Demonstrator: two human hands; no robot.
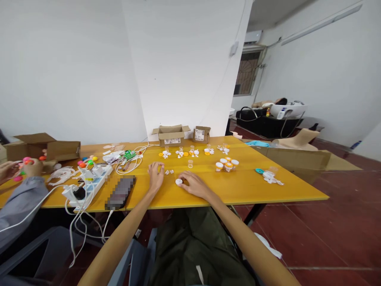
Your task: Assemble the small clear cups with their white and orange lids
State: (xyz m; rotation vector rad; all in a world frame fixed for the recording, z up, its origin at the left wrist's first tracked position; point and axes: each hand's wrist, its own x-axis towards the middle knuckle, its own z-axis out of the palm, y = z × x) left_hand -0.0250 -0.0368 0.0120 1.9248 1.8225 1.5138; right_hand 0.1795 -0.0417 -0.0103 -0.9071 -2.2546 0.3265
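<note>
Left hand [156, 174] was loosely spread beside small white parts [167, 172]; right hand [193, 184] contacted a white disc [178, 182]; grip closure on it could not be determined.

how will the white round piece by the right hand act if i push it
The white round piece would probably slide rather than tip, as it looks low and wide. It may be light, being small beside the right hand. Its round outline suggests it could roll on edge.

It's a makeshift workshop, with small plastic parts [270, 178], cardboard boxes [172, 138] and a power strip [94, 184] across the counter [247, 188]! And beyond, a salon-style wash basin [294, 111] stands against white walls [321, 75].
</note>
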